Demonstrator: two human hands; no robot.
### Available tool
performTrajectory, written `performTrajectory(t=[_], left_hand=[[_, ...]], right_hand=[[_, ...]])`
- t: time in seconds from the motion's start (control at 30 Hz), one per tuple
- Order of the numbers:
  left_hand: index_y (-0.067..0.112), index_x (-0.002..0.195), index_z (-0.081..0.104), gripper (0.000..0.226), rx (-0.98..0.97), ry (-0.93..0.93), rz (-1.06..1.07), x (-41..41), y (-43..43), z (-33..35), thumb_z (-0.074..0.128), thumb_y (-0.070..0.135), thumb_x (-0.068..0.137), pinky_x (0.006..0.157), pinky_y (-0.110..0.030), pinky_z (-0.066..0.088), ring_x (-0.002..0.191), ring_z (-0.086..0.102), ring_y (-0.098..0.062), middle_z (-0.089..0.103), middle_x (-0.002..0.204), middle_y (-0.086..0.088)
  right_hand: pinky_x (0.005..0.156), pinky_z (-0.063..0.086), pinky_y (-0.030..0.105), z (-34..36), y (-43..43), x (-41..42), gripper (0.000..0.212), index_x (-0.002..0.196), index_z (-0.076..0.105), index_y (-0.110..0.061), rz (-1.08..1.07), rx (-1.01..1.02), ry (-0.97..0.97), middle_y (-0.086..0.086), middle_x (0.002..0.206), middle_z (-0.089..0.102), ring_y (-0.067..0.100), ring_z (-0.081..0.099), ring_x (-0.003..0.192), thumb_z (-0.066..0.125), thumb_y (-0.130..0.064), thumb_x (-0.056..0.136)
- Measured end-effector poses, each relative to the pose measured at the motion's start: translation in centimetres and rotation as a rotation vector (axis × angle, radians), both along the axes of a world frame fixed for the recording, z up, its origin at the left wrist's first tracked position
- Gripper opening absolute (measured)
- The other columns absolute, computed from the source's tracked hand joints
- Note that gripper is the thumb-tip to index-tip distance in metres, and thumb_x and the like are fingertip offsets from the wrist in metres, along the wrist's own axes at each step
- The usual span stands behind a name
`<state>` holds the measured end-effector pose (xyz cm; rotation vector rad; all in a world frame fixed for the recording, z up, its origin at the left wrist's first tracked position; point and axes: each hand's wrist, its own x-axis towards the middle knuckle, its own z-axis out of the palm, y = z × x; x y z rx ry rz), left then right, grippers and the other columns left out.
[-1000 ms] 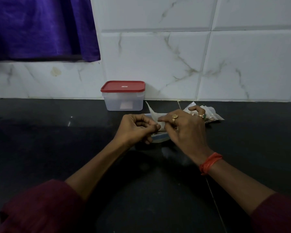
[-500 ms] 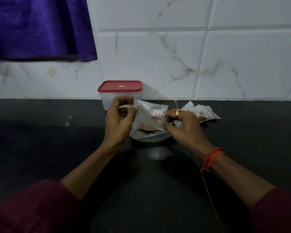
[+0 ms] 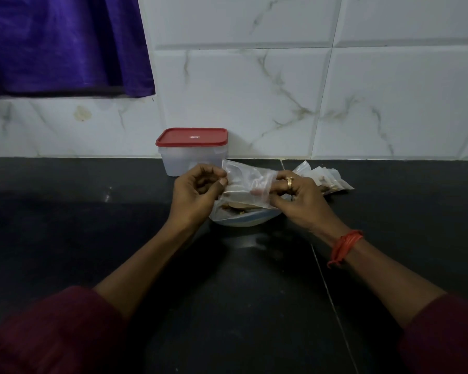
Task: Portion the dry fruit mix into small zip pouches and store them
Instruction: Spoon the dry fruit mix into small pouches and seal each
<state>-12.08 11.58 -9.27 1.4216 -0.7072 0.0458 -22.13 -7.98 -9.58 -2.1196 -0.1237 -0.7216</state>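
Observation:
I hold a small clear zip pouch (image 3: 247,184) stretched sideways between both hands, above a pale bowl (image 3: 245,220) of dry fruit mix. My left hand (image 3: 196,194) pinches the pouch's left end between thumb and fingers. My right hand (image 3: 295,197), with a gold ring, pinches the right end. Brown pieces show through the pouch's lower part. A few filled pouches (image 3: 323,179) lie flat on the counter behind my right hand.
A clear plastic box with a red lid (image 3: 191,151) stands shut against the tiled wall, just behind my left hand. The black counter (image 3: 92,225) stretches left and right. A purple curtain (image 3: 62,41) hangs at the upper left.
The pouch has risen off the bowl and been spread wide between my hands, which moved apart. Over the last half second my left hand shifted slightly right along the pouch's top.

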Motion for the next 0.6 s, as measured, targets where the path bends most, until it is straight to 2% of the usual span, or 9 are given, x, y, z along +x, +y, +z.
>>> performTrajectory(t=[0.1, 0.2, 0.3, 0.4, 0.47, 0.53, 0.6], left_hand=[[0.008, 0.097, 0.07, 0.017, 0.04, -0.051, -0.029, 0.0, -0.1, -0.1, 0.064, -0.006, 0.091, 0.075, -0.021, 0.056, 0.087, 0.071, -0.011, 0.073, 0.096, -0.005], [0.012, 0.094, 0.071, 0.018, 0.047, -0.095, -0.019, 0.2, 0.0, -0.1, 0.065, -0.005, 0.091, 0.078, -0.022, 0.056, 0.089, 0.071, -0.011, 0.073, 0.094, -0.002], [0.015, 0.094, 0.071, 0.02, 0.045, -0.139, -0.04, 0.2, -0.1, -0.3, 0.067, -0.005, 0.09, 0.079, -0.023, 0.055, 0.091, 0.07, -0.014, 0.073, 0.094, 0.0], [0.013, 0.098, 0.07, 0.022, 0.063, -0.197, -0.059, -0.1, 0.0, -0.1, 0.066, -0.007, 0.089, 0.084, -0.026, 0.057, 0.095, 0.07, -0.016, 0.073, 0.099, -0.003], [0.01, 0.101, 0.069, 0.022, 0.084, -0.238, -0.06, -0.2, 0.2, 0.0, 0.065, -0.009, 0.089, 0.087, -0.026, 0.057, 0.099, 0.07, -0.018, 0.072, 0.103, -0.005], [0.009, 0.101, 0.069, 0.022, 0.095, -0.257, -0.055, -0.1, 0.2, 0.0, 0.065, -0.009, 0.089, 0.087, -0.027, 0.057, 0.101, 0.07, -0.019, 0.072, 0.104, -0.006], [0.008, 0.102, 0.07, 0.021, 0.107, -0.268, -0.037, 0.0, 0.2, -0.1, 0.065, -0.008, 0.09, 0.089, -0.026, 0.057, 0.103, 0.069, -0.017, 0.072, 0.104, -0.004]], right_hand=[[0.093, 0.046, 0.015, -0.2, -0.2, 0.1, 0.03, 0.101, 0.079, -0.025, -0.028, -0.048, 0.027, -0.007, 0.118, 0.06, 0.002, 0.059, 0.106, 0.067, 0.0, 0.089], [0.095, 0.045, 0.012, 0.0, 0.2, 0.3, 0.026, 0.091, 0.078, -0.021, -0.002, 0.097, 0.047, -0.011, 0.118, 0.065, -0.008, 0.06, 0.106, 0.068, 0.003, 0.088], [0.094, 0.049, 0.015, -0.1, 0.5, 0.6, 0.03, 0.094, 0.078, -0.022, 0.001, 0.229, 0.052, -0.011, 0.113, 0.071, -0.003, 0.064, 0.106, 0.069, 0.006, 0.087], [0.085, 0.053, 0.018, 0.0, 0.4, 0.5, 0.032, 0.093, 0.079, -0.024, -0.033, 0.187, 0.016, -0.004, 0.107, 0.074, 0.003, 0.068, 0.095, 0.069, 0.005, 0.087], [0.079, 0.052, 0.017, 0.2, 0.1, 0.3, 0.019, 0.102, 0.078, -0.019, -0.019, 0.18, 0.036, -0.006, 0.106, 0.075, 0.002, 0.068, 0.091, 0.075, -0.009, 0.087], [0.085, 0.054, 0.023, 0.1, -0.3, 0.3, 0.019, 0.105, 0.077, -0.013, -0.062, 0.1, 0.073, -0.007, 0.107, 0.072, 0.004, 0.066, 0.097, 0.077, -0.018, 0.086], [0.095, 0.051, 0.025, 0.0, -0.5, 0.4, 0.013, 0.1, 0.078, -0.009, -0.079, -0.001, 0.133, -0.006, 0.109, 0.067, 0.004, 0.062, 0.102, 0.072, -0.008, 0.088]])
